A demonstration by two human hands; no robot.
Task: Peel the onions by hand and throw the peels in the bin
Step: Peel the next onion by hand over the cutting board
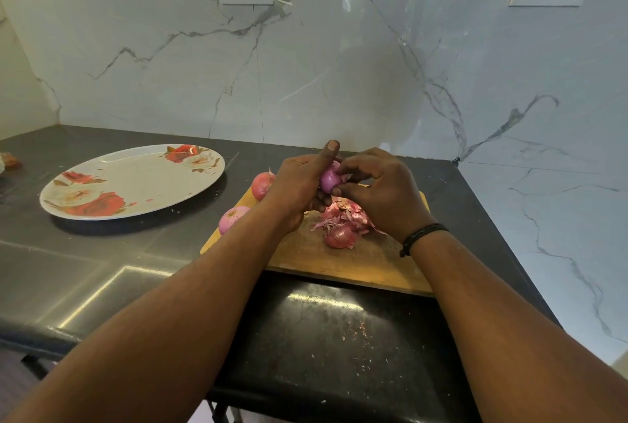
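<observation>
A small purple onion [329, 180] is held up above the far part of the wooden cutting board [339, 263], between both hands. Its glossy, already bare side faces the camera; its long axis seems to run roughly up and down, tilted a little toward the left hand, though most of it is covered and the ends cannot be made out.

The left hand [295, 189] wraps the onion from the left: fingers curled beneath and behind it, thumb straight up along its far side with the tip pointing at the wall. The right hand [380, 193] comes in from the right with fingers bent, thumb and fingertips pinching at the onion's right side; whether a flake of skin sits between them is too small to tell. A black band [421, 235] circles the right wrist.

Directly under the hands a pile of pink, papery onion peels [343, 218] lies on the board. Two more onions rest at the board's left edge: one still in its skin [262, 184] just beside the left hand, another paler one [232, 217] nearer the camera, partly hidden by the left forearm.

A flowered plate [136, 181] lies on the dark countertop [102, 273], well to the left of the board
</observation>
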